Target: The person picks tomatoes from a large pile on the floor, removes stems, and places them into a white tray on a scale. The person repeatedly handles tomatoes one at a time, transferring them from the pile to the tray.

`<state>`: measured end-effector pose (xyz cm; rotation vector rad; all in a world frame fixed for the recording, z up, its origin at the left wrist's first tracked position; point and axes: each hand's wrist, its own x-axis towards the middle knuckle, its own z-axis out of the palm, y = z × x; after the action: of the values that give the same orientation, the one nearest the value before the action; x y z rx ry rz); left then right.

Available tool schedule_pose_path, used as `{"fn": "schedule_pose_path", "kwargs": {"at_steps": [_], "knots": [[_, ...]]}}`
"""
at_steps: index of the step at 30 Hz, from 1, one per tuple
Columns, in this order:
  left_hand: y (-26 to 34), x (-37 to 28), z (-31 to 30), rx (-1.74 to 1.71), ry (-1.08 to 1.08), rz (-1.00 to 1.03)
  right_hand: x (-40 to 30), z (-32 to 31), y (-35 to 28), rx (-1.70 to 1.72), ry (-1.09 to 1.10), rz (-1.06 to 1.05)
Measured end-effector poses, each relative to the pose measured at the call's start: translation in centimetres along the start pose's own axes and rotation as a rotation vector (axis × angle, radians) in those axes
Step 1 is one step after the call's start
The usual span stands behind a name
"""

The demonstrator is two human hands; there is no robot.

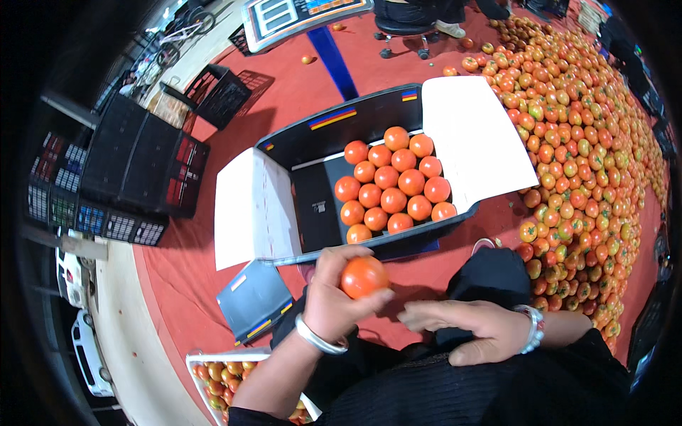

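A red tomato [365, 277] is held in my left hand [333, 298], just off the near rim of a black box [341, 125]. My right hand [474, 327] is beside it to the right, fingers extended, holding nothing. Inside the box, tomatoes [393, 200] lie in rows over the right part of the floor, and the dark floor shows at the left. White liner flaps are folded out over both ends, a left one [234, 207] and a right one [474, 133]. A silver bangle circles my left wrist, and a beaded bracelet my right.
A large heap of tomatoes [581, 160] spreads along the right. Behind the box stands a scale display [303, 18] on a blue post. Black crates [138, 154] are stacked at the left; a white-lined container [194, 367] of tomatoes sits at lower left. Someone sits on a wheeled stool [405, 29].
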<state>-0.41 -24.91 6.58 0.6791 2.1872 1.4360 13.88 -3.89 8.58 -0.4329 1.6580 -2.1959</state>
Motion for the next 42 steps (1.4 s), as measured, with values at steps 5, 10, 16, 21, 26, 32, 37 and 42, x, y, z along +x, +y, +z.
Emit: {"fn": "schedule_pose_path", "kwargs": {"at_steps": [5,10,16,21,26,32,37,42], "knots": [[-9.1,13.8,-4.5,0.150,0.214,-0.111,-4.1,-4.7,-1.6,-1.190,0.511,-0.071],[-21.0,25.5,-5.2,0.228,0.466,-0.357,-8.7,-5.8,0.4,-1.393,0.714,0.068],[-28.2,30.7,1.2,-0.150,0.291,-0.455,-9.2,-6.7,2.8,-1.233,1.088,-0.106],[-25.4,30.3,0.0,-0.321,0.089,-0.613,-10.6,-8.2,2.3,-0.987,1.160,-0.109],[-26.7,28.6,-3.9,-0.436,-0.117,-0.746,-14.6,-12.0,4.8,-0.443,1.044,-0.485],[-27.0,29.1,-5.0,0.574,0.129,-0.160,-26.5,-16.2,23.7,-0.620,1.711,0.688],[-9.0,23.2,2.0,0.028,0.014,0.047,-27.4,-19.1,28.5,-0.768,1.565,0.949],[0.8,15.6,12.8,-0.343,-0.612,0.080,-23.6,-22.3,30.8,-0.908,1.033,1.284]]}}
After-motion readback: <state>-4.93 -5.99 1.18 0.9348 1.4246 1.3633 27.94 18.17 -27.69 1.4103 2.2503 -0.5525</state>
